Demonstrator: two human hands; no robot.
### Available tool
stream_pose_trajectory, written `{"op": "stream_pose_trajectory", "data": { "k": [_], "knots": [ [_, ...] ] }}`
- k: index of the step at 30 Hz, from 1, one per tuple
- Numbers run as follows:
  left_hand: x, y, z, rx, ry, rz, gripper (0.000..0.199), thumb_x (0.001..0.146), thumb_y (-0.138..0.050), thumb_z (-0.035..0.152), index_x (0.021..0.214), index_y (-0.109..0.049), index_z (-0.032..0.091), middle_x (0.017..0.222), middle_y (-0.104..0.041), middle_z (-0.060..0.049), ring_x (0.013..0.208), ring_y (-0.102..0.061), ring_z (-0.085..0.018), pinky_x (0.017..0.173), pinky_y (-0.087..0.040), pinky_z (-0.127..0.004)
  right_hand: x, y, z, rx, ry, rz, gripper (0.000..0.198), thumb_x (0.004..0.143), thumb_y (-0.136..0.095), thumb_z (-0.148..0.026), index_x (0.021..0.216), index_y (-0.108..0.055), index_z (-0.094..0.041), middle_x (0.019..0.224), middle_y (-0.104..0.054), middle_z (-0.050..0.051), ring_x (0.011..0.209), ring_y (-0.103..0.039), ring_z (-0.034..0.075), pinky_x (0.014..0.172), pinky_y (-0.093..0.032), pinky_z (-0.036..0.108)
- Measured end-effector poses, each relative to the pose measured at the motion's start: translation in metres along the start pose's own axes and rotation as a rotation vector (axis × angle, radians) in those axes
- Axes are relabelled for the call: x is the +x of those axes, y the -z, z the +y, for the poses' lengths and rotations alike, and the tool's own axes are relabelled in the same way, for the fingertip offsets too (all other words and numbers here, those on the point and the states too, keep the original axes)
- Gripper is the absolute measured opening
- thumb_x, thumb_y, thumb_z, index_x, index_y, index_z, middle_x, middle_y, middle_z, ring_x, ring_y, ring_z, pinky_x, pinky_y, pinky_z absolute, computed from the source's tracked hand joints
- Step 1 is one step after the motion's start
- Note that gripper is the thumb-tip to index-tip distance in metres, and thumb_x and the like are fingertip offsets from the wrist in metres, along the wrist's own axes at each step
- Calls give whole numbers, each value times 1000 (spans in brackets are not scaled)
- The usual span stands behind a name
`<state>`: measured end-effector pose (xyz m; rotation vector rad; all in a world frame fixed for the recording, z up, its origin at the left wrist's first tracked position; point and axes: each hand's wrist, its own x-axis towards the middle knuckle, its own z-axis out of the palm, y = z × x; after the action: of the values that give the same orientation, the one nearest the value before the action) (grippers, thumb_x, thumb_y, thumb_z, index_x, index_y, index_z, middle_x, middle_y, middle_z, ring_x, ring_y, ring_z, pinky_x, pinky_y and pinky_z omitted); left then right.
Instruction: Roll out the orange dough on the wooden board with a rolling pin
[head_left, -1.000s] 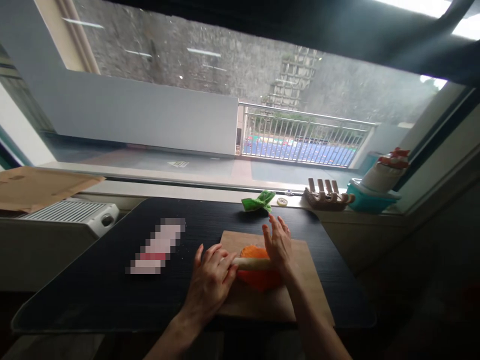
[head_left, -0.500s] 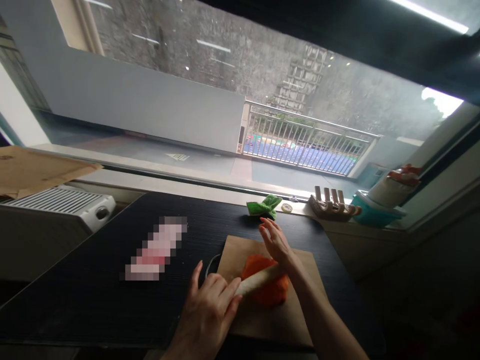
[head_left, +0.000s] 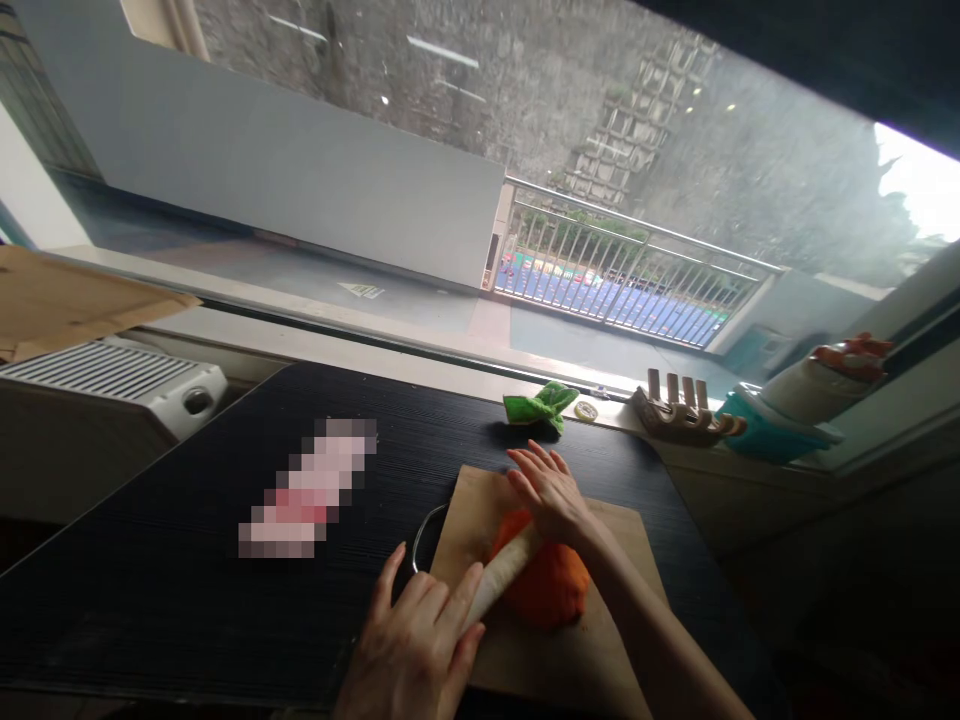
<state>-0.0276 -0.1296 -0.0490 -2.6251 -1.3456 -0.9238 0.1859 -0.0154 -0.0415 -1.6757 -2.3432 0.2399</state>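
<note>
The roller [head_left: 505, 574] lies aslant over the orange lump [head_left: 555, 590]. The right hand [head_left: 553, 497] rests open on its far end, fingers nearly straight; the left hand [head_left: 416, 630] covers the near end, loosely bent, though from here I can't tell whether it grips. Beneath them is a board [head_left: 471, 505]; past the right fingertips, a green cloth [head_left: 549, 407].

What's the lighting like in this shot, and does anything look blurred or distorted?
Head view: hazy daylight and streaky reflections show in the window, leaving the left hand and right hand dimmer, the lower right corner nearly black; same head view: the scene looks tilted and wide-angle stretched, while a pixelated patch hides part of the black table.
</note>
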Motion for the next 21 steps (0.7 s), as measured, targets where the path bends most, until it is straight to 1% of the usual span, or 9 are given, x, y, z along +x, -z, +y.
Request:
{"op": "stream_pose_trajectory", "data": {
  "k": [1,3,7,9,11,13,16,18,21],
  "knots": [
    [-2,-1,0,14,3,-7,37,87,-45,22,123,-51,22,78,-64,2,73,-58,-15,101,-27,-46,8,2,-3,2,13,-17,45,96,-28,-43,131,-47,-22,136,-49,3,135,-26,20,111,-19,46],
    [-7,-4,0,40,-15,-8,39,87,-45,23,125,-49,21,79,-64,1,74,-58,-15,101,-27,-45,6,4,-2,2,50,-38,44,96,-29,-43,131,-48,-24,136,-49,1,135,-26,20,111,-19,43],
    [-15,-12,6,41,-102,41,38,86,-46,29,123,-52,19,75,-63,2,74,-58,-15,103,-26,-40,-33,6,19,-42,103,-36,43,96,-28,-42,131,-48,-27,138,-46,0,137,-21,21,112,-15,46],
    [-14,-11,9,18,-95,36,38,86,-46,30,122,-53,18,76,-62,2,76,-58,-15,103,-25,-39,-38,6,23,-64,114,-34,43,96,-27,-42,130,-49,-27,138,-46,-1,137,-21,22,112,-15,47],
    [-12,-8,10,-6,-45,22,38,86,-47,28,123,-52,17,80,-64,1,79,-58,-16,104,-24,-40,-22,4,15,-63,125,-48,43,96,-28,-42,129,-50,-27,136,-49,-1,137,-22,22,112,-16,46],
    [-11,-4,9,-17,3,21,40,85,-46,25,125,-50,17,84,-64,0,81,-58,-16,104,-24,-42,5,1,0,-53,142,-55,44,95,-29,-43,130,-49,-25,135,-50,1,136,-23,22,111,-18,45],
    [-15,-3,9,-7,31,24,43,85,-46,23,127,-47,17,86,-65,0,82,-58,-17,103,-25,-43,35,-2,-18,-46,183,-62,47,93,-34,-47,132,-47,-24,136,-49,1,136,-24,21,111,-17,43],
    [-20,-5,10,7,19,25,44,85,-47,24,128,-47,17,87,-65,-1,83,-58,-17,102,-26,-42,33,-1,-17,-46,206,-76,46,93,-36,-48,131,-48,-24,136,-49,1,136,-24,21,112,-17,43],
    [-24,-9,15,23,-37,56,43,85,-47,27,127,-48,18,83,-64,-1,80,-58,-17,101,-30,-43,6,3,0,-45,198,-84,44,94,-33,-45,130,-49,-26,135,-50,1,136,-23,22,111,-19,45]
  ]
}}
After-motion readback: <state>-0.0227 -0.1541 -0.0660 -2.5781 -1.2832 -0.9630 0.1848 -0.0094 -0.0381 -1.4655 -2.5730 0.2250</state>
